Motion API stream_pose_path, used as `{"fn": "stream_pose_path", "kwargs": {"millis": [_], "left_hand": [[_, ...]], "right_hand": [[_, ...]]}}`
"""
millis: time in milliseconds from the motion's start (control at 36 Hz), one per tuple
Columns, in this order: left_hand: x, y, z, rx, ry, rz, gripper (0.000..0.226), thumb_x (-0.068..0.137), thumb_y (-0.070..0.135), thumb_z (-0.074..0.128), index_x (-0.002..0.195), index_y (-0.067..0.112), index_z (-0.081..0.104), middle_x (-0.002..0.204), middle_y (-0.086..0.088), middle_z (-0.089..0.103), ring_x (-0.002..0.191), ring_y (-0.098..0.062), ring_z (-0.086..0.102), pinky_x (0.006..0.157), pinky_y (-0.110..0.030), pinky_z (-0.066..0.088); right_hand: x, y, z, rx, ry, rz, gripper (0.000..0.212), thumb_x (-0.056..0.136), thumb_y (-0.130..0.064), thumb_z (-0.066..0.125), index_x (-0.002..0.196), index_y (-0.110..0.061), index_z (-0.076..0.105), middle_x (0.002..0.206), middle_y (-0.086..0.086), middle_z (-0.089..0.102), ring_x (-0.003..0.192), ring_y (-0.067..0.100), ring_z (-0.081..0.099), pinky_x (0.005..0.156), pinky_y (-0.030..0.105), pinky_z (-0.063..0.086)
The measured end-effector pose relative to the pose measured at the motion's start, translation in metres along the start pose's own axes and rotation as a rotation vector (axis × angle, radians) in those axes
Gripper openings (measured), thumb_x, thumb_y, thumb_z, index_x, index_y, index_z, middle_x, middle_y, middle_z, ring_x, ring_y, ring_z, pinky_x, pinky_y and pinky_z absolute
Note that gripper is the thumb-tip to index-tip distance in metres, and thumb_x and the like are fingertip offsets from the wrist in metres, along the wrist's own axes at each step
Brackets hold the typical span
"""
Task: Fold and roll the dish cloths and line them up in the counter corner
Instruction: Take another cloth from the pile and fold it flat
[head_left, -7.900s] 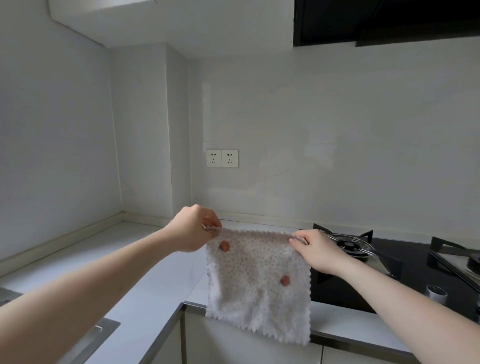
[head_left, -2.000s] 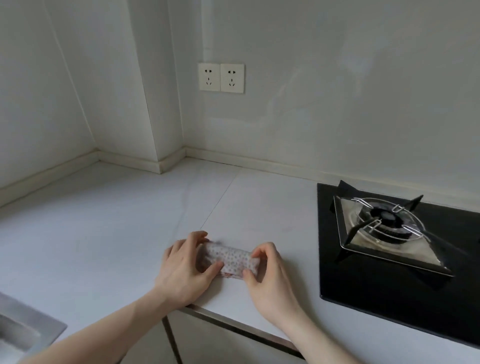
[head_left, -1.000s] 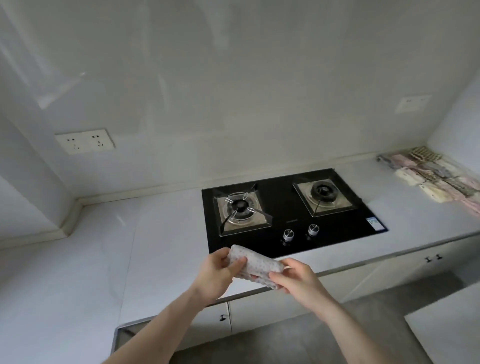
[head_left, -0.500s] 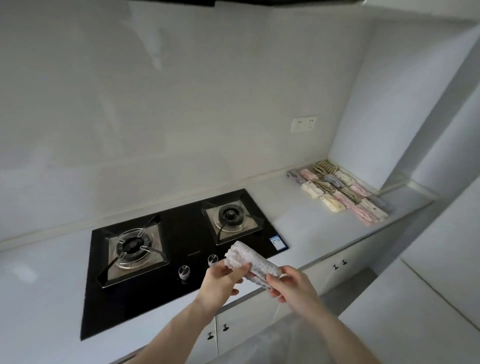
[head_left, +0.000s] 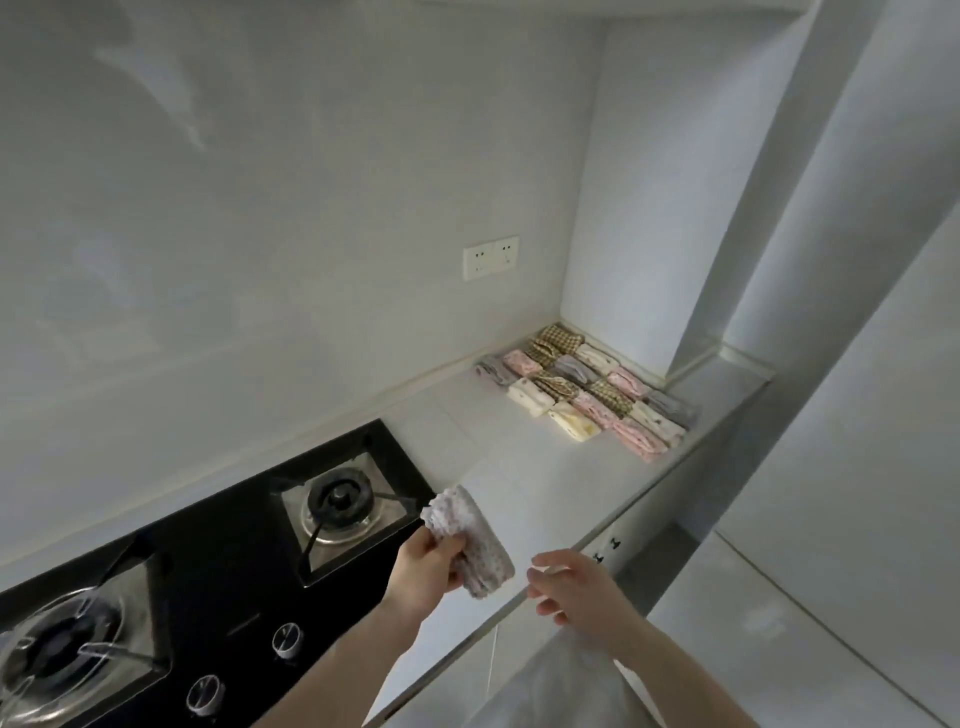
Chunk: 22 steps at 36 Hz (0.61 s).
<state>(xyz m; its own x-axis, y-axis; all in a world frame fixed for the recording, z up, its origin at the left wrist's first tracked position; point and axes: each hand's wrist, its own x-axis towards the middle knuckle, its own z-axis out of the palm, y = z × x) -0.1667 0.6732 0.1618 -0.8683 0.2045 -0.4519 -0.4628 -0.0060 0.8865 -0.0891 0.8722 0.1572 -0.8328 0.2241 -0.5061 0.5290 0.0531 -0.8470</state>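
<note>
My left hand (head_left: 423, 569) grips a rolled white dish cloth with small dots (head_left: 475, 540), held in the air over the counter's front edge, just right of the hob. My right hand (head_left: 569, 590) hovers a little to the right of the roll with fingers relaxed, holding nothing. Several rolled cloths (head_left: 587, 387) in pink, grey, cream and checked patterns lie side by side in rows in the far right counter corner, against the wall.
A black gas hob (head_left: 218, 551) with two burners and two knobs takes up the counter's left part. Bare white counter (head_left: 524, 467) lies between hob and rolls. A double socket (head_left: 490, 257) sits on the back wall. A wall column stands right of the corner.
My right hand has let go of the rolled cloth; only my left hand holds it now. The view has swung right, bringing the corner rows closer.
</note>
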Motion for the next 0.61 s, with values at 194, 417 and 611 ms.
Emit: {"fn": "stream_pose_path", "kwargs": {"millis": [194,417,611], "left_hand": [[0.089,0.006,0.035,0.001,-0.006,-0.131,0.01,0.099,0.006,0.058,0.106,0.008,0.065,0.101,-0.014,0.072,0.092,-0.029,0.073,0.08,-0.041,0.061],[0.154,0.013,0.077,0.084,-0.002,-0.236,0.014,0.096,-0.003,0.058,0.108,0.002,0.063,0.095,-0.019,0.067,0.072,-0.027,0.062,0.048,-0.027,0.051],[0.202,0.013,0.128,0.046,0.041,-0.305,0.015,0.095,-0.005,0.058,0.107,0.002,0.063,0.085,-0.015,0.065,0.069,-0.025,0.062,0.042,-0.025,0.051]], "right_hand": [[0.059,-0.009,-0.073,-0.04,0.056,0.085,0.027,0.089,-0.017,0.076,0.112,-0.008,0.066,0.091,0.011,0.075,0.068,0.018,0.068,0.075,0.033,0.053],[0.121,-0.022,-0.136,-0.106,0.183,0.065,0.021,0.09,-0.013,0.073,0.11,-0.011,0.066,0.094,0.01,0.074,0.07,0.016,0.07,0.07,0.031,0.056],[0.202,-0.045,-0.188,-0.206,0.194,0.095,0.02,0.091,-0.019,0.07,0.111,-0.019,0.065,0.106,0.003,0.069,0.083,0.015,0.072,0.067,0.025,0.056]]}}
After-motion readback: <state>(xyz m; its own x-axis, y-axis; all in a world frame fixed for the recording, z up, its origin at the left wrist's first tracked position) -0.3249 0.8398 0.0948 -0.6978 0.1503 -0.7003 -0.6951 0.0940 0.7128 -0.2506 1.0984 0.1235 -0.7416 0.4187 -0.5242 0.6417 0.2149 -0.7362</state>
